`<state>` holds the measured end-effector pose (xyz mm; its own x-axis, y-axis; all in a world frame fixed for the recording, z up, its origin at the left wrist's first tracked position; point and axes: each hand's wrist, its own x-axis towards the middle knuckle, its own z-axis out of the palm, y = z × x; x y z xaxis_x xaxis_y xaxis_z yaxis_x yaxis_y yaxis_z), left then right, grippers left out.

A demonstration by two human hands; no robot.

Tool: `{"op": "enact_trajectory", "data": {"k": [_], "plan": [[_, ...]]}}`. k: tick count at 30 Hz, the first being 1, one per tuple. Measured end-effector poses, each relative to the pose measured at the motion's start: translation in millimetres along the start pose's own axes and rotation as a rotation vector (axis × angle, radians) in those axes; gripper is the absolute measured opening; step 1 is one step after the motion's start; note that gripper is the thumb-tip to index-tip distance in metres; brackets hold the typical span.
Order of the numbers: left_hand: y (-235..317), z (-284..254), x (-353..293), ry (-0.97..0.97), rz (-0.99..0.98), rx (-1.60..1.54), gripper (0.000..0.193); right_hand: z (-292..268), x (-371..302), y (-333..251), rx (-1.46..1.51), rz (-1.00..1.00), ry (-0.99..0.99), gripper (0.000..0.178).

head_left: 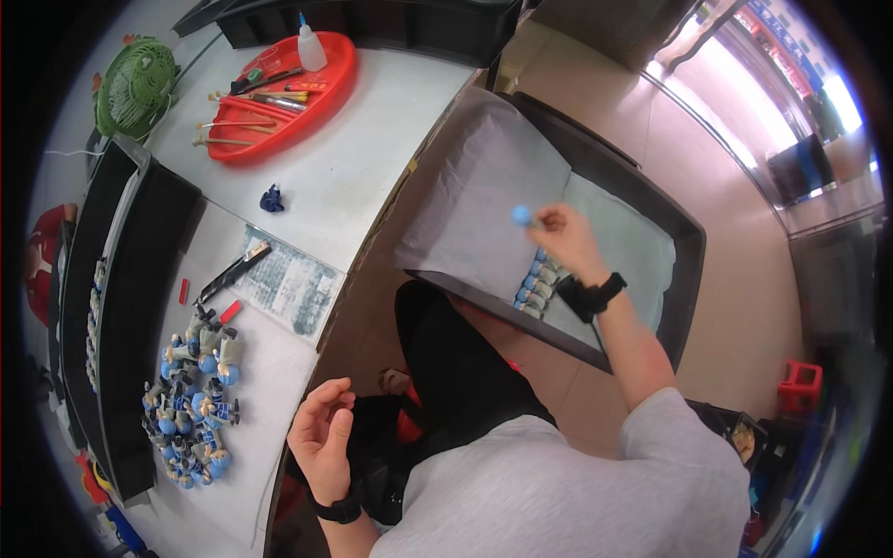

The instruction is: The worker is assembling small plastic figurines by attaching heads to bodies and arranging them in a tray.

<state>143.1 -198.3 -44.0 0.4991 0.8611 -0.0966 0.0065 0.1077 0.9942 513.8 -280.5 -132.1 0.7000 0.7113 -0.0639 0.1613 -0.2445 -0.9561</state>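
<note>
My right hand [566, 240] is closed on a small figurine [523, 216] with a round blue top, pinched between thumb and fingers. It is held over a large black tray [672, 321] lined with white sheeting. Below that hand, several similar figurines [534, 290] lie in a row on the lining, partly covered by my wrist. My left hand [322, 435] hovers by the table's near edge, empty, its fingers loosely bent and apart from the thumb. A pile of blue-and-grey figurines [191, 400] rests on the white table to its left.
On the table [391, 121] are a red tray [346, 79] of brushes and a white squeeze bottle [312, 51], a dark blue lump [272, 198], a black-handled cutter [228, 274] and red pieces [232, 312]. Black bins [139, 279] and a green fan [135, 88] stand left.
</note>
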Motion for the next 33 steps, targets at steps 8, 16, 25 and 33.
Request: {"op": "enact_trajectory", "data": {"k": [8,16,25,33], "plan": [[7,23,5,-0.069,-0.017,0.07,0.022,-74,53,138,-0.786,0.153,0.156,0.027],[18,14,-1,0.03,-0.019,0.142,0.022,-55,56,152,-0.723,0.165,0.087,0.023],[39,-5,8,-0.067,0.17,0.386,0.02,-99,67,182,-0.831,0.08,-0.188,0.036],[94,-85,44,0.191,0.428,1.235,0.016,17,18,-29,-0.163,-0.116,-0.08,0.024]]}}
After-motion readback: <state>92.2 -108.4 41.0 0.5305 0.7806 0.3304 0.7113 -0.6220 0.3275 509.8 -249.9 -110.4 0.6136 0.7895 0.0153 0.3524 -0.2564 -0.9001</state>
